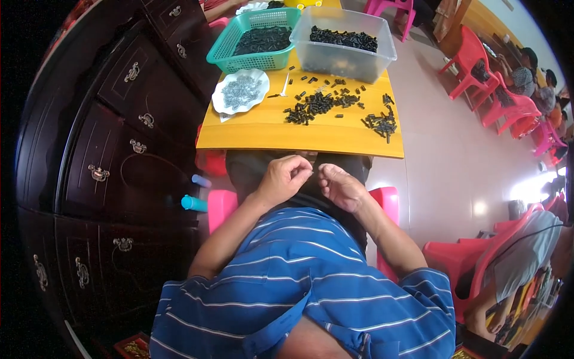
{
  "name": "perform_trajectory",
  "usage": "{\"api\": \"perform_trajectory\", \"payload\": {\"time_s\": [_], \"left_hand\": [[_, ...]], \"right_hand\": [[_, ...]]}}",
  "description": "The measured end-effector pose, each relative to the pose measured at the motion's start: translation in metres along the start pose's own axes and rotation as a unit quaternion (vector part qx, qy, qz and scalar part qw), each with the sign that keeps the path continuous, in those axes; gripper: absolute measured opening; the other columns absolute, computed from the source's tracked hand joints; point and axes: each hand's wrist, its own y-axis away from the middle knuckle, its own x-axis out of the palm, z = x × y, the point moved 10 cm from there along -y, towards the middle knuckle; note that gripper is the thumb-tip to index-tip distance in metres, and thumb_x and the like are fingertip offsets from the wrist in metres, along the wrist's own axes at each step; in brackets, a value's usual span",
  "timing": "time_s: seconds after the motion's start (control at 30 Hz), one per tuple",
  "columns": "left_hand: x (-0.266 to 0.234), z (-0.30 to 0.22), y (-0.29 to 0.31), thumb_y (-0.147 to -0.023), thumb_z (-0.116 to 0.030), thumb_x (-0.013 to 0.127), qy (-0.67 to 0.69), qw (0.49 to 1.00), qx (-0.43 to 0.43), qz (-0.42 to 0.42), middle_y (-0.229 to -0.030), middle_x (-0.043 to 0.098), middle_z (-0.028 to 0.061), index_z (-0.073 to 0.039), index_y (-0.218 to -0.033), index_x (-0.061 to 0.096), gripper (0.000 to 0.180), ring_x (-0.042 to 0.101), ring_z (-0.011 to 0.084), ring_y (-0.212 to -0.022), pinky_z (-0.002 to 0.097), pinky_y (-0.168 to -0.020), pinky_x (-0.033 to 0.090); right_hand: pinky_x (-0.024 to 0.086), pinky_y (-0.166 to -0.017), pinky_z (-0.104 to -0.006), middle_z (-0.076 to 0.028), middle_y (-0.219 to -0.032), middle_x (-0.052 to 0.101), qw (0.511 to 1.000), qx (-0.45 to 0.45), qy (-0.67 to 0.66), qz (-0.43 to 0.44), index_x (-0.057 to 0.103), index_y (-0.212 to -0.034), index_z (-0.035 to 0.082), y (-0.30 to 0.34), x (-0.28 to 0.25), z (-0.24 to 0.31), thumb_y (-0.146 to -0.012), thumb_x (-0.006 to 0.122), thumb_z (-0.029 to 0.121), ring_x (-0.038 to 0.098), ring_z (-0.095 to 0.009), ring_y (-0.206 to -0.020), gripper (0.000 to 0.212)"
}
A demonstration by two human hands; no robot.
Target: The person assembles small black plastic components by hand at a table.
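Note:
Both hands are above my lap, just in front of the yellow table (245, 135), with a small gap between their fingertips. My left hand (280, 180) is closed, thumb and forefinger pinched together. My right hand (345, 189) is also closed in a pinch, fingers curled. Whatever either pinch holds is too small to make out. On the table beyond lie a heap of small black cylindrical pieces (317, 104) and a smaller pile of black pieces (382, 125) near the right edge. A white scalloped dish (219, 100) holds small clear pieces (241, 91).
A green basket (224, 61) and a clear plastic bin (341, 60), both with black pieces, stand at the table's far end. Dark wooden drawers (119, 102) line the left. Pink chairs (466, 60) and seated people are on the right. A turquoise bottle (194, 203) is at my left.

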Motion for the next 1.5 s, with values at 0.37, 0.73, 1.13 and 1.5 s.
{"api": "perform_trajectory", "payload": {"time_s": [0.37,0.73,1.13,1.5], "left_hand": [[0.002,0.002,0.003,-0.089,-0.006,0.070,-0.004,1.000,0.021,0.005,-0.077,0.066,0.0052,0.000,-0.091,0.068,0.006,0.058,0.0097,-0.063,0.0262,-0.057,0.046],[0.006,-0.011,0.002,-0.088,-0.005,0.069,-0.014,0.998,0.061,-0.011,-0.076,0.064,0.0062,0.000,-0.090,0.067,0.005,0.058,0.0112,-0.061,0.0274,-0.055,0.046],[0.016,-0.013,0.004,-0.088,-0.005,0.071,-0.023,0.998,0.063,-0.009,-0.079,0.065,0.0070,-0.001,-0.090,0.068,0.006,0.059,0.0131,-0.062,0.0277,-0.056,0.046],[0.014,-0.012,0.004,-0.088,-0.004,0.071,-0.002,0.999,0.050,-0.014,-0.079,0.066,0.0073,0.000,-0.091,0.068,0.006,0.060,0.0128,-0.063,0.0273,-0.056,0.047]], "right_hand": [[0.046,-0.065,-0.0233,0.002,-0.098,0.071,0.997,0.009,0.039,-0.061,0.060,-0.102,0.018,0.007,0.003,0.003,-0.105,0.055,0.035,0.060,-0.008,-0.076,0.019],[0.045,-0.065,-0.0238,0.000,-0.090,0.067,0.992,0.042,0.042,-0.111,0.059,-0.100,0.014,0.006,-0.007,-0.009,-0.107,0.046,0.045,0.055,-0.010,-0.070,0.034],[0.046,-0.060,-0.0225,0.003,-0.081,0.056,0.995,0.072,-0.064,-0.037,0.057,-0.097,0.015,0.004,0.001,-0.016,-0.104,0.057,0.039,0.052,-0.009,-0.068,0.025],[0.046,-0.064,-0.0201,0.005,-0.091,0.065,0.998,0.014,0.059,0.016,0.062,-0.108,0.014,0.004,0.010,-0.009,-0.104,0.060,0.028,0.054,-0.005,-0.070,0.015]]}}
